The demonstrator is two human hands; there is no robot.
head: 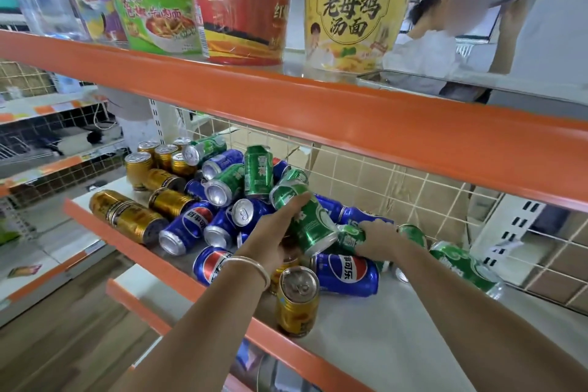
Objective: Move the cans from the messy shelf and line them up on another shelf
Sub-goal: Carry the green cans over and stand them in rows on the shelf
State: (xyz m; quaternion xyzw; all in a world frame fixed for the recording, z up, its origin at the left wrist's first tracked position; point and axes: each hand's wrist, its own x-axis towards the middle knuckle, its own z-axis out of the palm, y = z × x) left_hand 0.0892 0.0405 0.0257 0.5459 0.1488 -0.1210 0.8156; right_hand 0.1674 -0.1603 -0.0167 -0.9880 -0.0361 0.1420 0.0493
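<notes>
Orange shelf lip [143,250], upright gold can [297,302] before heaped cans [219,184]

Four noodle bowls [350,9]; in the pile about eight green cans [258,172], ten blue cans [346,274] and eleven gold cans [297,302], some hidden.

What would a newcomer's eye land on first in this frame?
The jumbled heap of cans, blue, green and gold, on the middle shelf, with both arms in it. The left grip holds a tilted green can, and the right grip holds a second green can lower down. Above, a row of big instant-noodle bowls stands on the upper shelf.
</notes>
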